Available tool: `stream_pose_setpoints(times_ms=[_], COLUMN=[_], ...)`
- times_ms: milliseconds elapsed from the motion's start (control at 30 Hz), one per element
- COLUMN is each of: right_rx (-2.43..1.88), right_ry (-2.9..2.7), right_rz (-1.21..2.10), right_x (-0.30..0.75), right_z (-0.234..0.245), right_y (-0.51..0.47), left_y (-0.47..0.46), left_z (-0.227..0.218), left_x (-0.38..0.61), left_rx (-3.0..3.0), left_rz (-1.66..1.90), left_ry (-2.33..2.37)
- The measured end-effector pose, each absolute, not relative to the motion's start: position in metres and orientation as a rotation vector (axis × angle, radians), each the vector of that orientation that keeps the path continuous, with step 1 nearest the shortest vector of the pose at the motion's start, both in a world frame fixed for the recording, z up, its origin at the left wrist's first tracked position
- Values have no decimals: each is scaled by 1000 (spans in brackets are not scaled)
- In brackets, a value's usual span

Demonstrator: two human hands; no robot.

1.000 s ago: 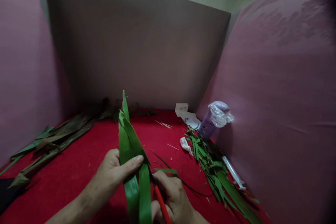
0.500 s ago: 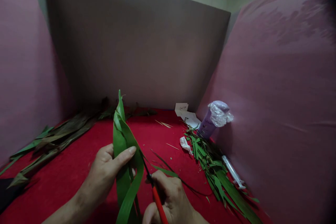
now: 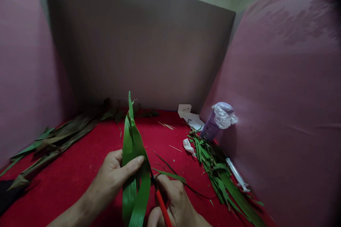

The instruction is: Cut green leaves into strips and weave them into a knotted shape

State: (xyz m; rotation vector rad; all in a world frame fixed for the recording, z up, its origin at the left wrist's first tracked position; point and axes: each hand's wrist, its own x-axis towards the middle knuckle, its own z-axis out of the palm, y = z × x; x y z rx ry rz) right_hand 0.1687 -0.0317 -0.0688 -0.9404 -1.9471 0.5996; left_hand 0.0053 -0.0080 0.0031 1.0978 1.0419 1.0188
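Note:
A long green leaf [image 3: 133, 156] stands upright in front of me over the red cloth [image 3: 80, 163]. My left hand [image 3: 113, 177] is closed on it, thumb pressed across its front. My right hand [image 3: 174, 202] is closed round a red-handled cutting tool [image 3: 161, 205]. The tool's dark tip touches the leaf's right edge. A thin green strip [image 3: 169, 174] trails off to the right from that spot.
A heap of cut green strips [image 3: 218, 173] lies at the right, beside a purple cup covered with plastic [image 3: 217, 120], a clear tube [image 3: 237, 174] and white paper scraps [image 3: 190, 116]. Darker leaves [image 3: 50, 142] lie along the left. Pink and grey panels enclose the surface.
The leaf and my left hand have swung back to the right after leaning left half a second ago. The right hand with the tool stays at the leaf's edge.

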Motion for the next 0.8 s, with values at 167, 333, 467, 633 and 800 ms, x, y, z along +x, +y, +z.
stream_pose_setpoints(times_ms=[167, 333, 467, 633, 800], right_rx=[-908, -842, -812, -911, -1002], right_ry=[-1946, -1951, -1936, -1933, -1981], right_rz=[643, 624, 593, 561, 638], right_x=[167, 165, 164, 164, 165], right_z=[-73, -72, -72, -72, -69], right_y=[-32, -32, -32, -33, -35], left_y=[-8, -6, -5, -6, -8], left_z=[2, -4, -3, 0, 0], left_x=[6, 4, 4, 5, 6], left_rx=[1102, 1137, 1144, 1114, 1055], left_rz=[1014, 1032, 1057, 1074, 1083], left_ry=[1037, 1058, 1095, 1103, 1053])
